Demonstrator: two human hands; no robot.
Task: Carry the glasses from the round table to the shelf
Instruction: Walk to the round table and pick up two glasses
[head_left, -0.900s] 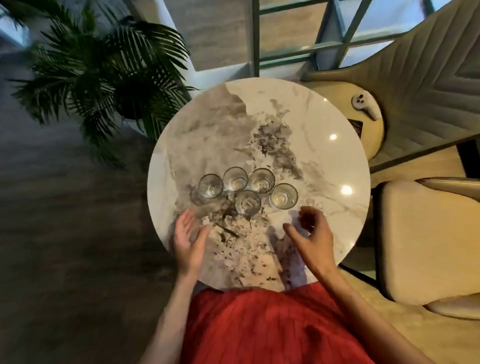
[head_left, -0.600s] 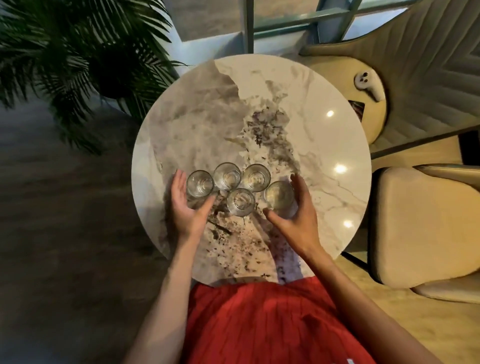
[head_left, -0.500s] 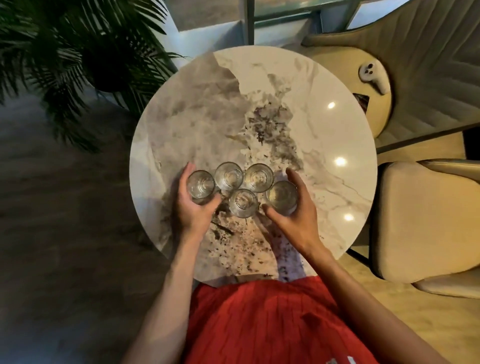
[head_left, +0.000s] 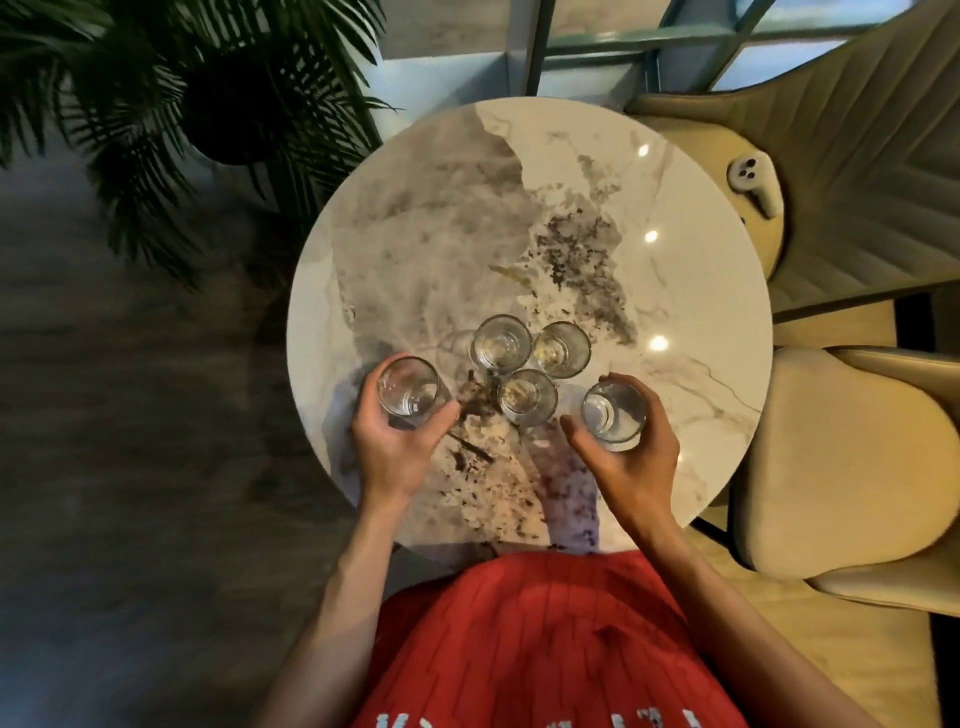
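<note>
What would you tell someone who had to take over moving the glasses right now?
Left hand: closed around one glass, near the left edge of the round table.
Right hand: closed around another glass, on the right side.
Three more glasses stand close together in the middle: two at the back and one in front.
Done: two glasses gripped; whether they have left the tabletop cannot be told.
Left: carry these two to the shelf, which is out of view, then come back for the other three.
</note>
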